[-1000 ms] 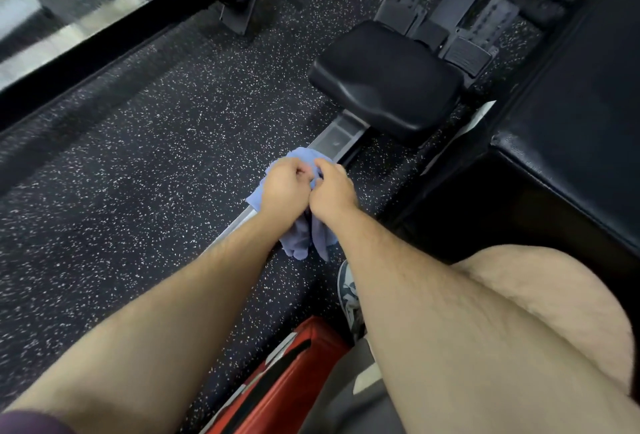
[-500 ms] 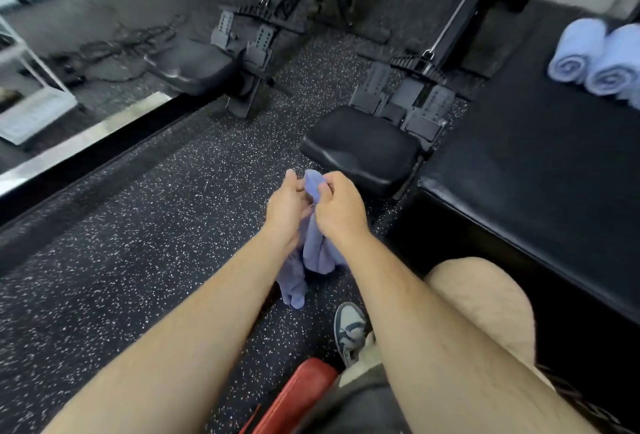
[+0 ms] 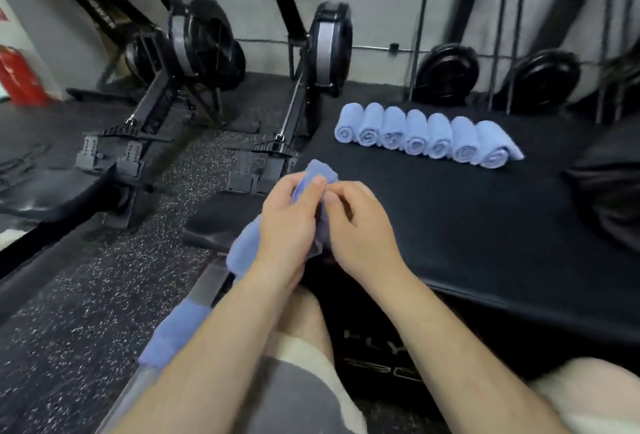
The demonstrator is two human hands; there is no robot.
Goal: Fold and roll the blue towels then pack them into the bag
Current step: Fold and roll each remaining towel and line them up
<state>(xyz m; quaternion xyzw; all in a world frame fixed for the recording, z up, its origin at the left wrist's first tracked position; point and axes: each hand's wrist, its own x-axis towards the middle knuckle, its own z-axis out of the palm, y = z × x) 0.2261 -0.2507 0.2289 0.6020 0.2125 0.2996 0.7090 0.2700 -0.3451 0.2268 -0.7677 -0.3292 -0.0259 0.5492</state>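
A loose blue towel [image 3: 242, 250] hangs in front of me, held up by both hands near its top edge. My left hand [image 3: 291, 225] grips it with the fingers curled over the cloth. Just to the right, my right hand [image 3: 356, 222] pinches the same edge. The towel's lower part [image 3: 173, 340] drapes down past my left forearm. Several rolled blue towels [image 3: 426, 135] lie side by side in a row on the black padded platform [image 3: 485, 225] to the right. At the right edge lies a dark bag-like shape [image 3: 613, 198], blurred.
Two rowing machines [image 3: 311, 62] stand ahead on the speckled rubber floor [image 3: 86, 295], one rail running under my hands. Weight plates [image 3: 446, 73] lean in racks against the back wall. A red object [image 3: 20, 76] stands at far left. My knees are below.
My view has swung up from the floor to the platform and the wall. Both hands lifted the towel higher and to the right. The red item near my foot has left the view.
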